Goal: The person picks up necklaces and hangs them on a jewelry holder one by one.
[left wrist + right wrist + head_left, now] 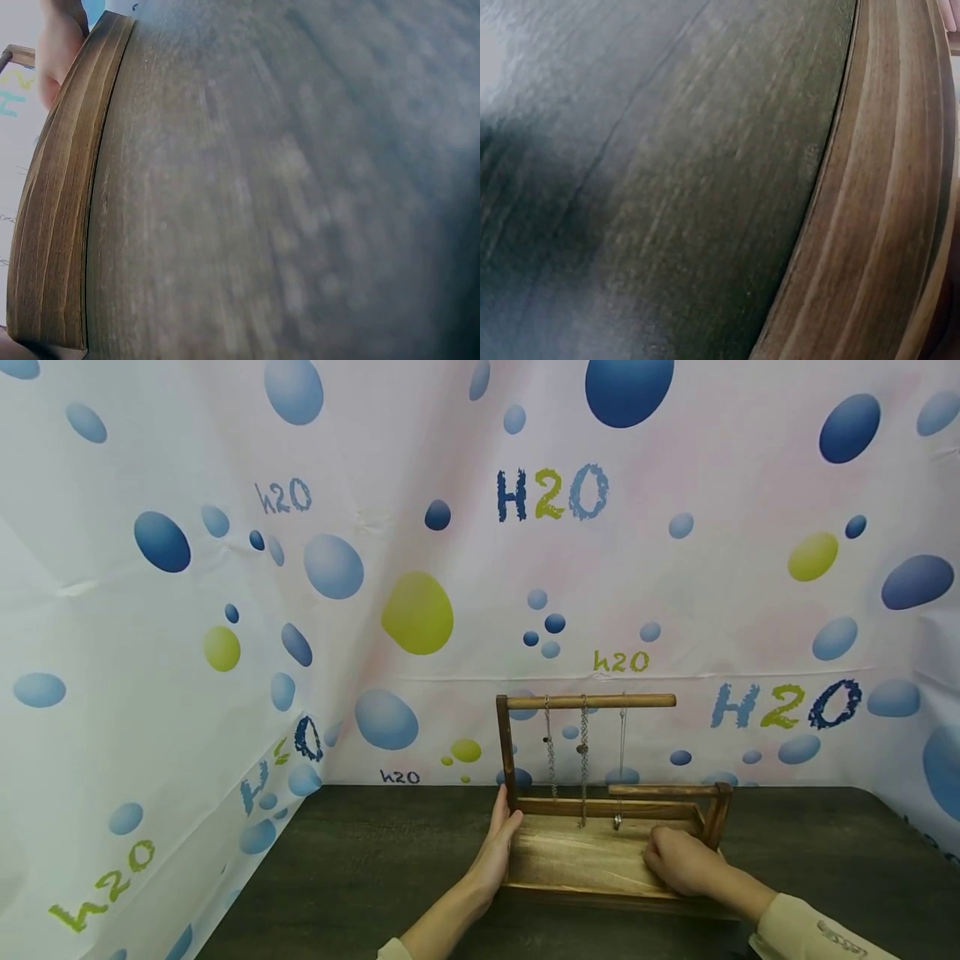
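Note:
A wooden jewelry stand [585, 852] with a shallow tray base and two bars on posts is on the dark table. My left hand [491, 843] grips its left end, thumb at the inner edge and fingers along the outside. At the right end, over the tray, is my right hand [682, 860] with its fingers curled; anything inside them is hidden. Two chains, a left one [551, 752] and a middle one [583, 752], hang from the upper bar [592, 701], beside a thin necklace [622, 752] with a small pendant. The lower bar [660, 791] stands behind the right hand.
Dark tabletop [360, 852] extends around the stand on both sides. Behind it hangs a white curtain [480, 560] printed with blue and green dots. Both wrist views look along the tray's front wall [64, 210] and the table close beneath.

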The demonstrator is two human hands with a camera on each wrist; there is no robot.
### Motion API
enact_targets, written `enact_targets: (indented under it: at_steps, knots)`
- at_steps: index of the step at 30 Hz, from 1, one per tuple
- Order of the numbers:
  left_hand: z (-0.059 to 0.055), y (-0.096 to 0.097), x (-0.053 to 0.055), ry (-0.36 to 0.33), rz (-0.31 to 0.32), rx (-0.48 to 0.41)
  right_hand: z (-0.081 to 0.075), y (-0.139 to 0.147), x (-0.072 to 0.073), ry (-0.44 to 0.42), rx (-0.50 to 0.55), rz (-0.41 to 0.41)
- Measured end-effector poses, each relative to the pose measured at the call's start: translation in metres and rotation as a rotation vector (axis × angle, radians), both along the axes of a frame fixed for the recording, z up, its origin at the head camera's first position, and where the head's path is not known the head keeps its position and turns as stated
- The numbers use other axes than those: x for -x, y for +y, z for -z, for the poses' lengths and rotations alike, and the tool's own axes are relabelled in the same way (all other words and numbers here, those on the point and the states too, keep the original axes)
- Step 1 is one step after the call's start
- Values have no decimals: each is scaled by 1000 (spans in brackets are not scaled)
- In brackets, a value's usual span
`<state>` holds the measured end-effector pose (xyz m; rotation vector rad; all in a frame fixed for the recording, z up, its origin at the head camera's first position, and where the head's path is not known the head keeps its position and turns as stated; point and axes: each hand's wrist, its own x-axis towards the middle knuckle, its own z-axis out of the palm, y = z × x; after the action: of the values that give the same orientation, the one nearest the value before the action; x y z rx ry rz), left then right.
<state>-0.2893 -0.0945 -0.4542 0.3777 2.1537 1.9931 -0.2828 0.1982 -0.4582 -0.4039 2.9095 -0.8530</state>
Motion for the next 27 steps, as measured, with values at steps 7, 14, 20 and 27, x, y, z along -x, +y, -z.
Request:
enact_targets:
  at_steps: [7, 14, 20, 27]
  knots:
    - [1, 0, 0, 4, 2, -10, 0, 3, 1, 2, 12, -33]
    - [1, 0, 1, 21, 13, -17, -4, 4, -2, -12, 1, -20]
    - [2, -1, 0, 15, 16, -10, -10, 4, -5, 14, 52, -81]
    - [2, -1, 0, 17, 11, -7, -22, 0, -7, 41, 119, -156]
